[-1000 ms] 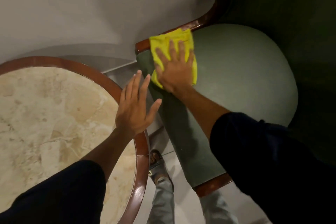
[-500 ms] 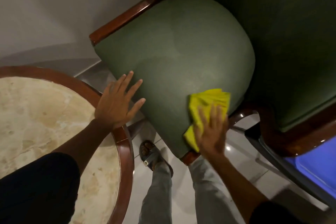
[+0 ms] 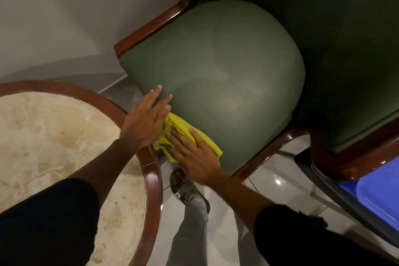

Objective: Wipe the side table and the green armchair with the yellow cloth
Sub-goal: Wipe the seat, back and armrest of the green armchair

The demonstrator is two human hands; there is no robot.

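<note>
The green armchair fills the upper middle, with a rounded padded seat and a dark wooden frame. My right hand lies flat on the yellow cloth, pressing it against the seat's front left edge. My left hand hovers with fingers spread just left of the cloth, its fingertips at the seat's edge and partly over the cloth. The round side table with a marble top and wooden rim sits at the lower left, under my left forearm.
A blue plastic seat on a dark frame stands at the lower right, close to the armchair's wooden arm. My sandalled foot and grey trouser legs stand on the glossy tiled floor between table and chair. A pale wall lies at the upper left.
My right hand has slid the cloth leftward along the seat's front edge, from the right corner to the left one. My left hand has shifted right until it meets the cloth.
</note>
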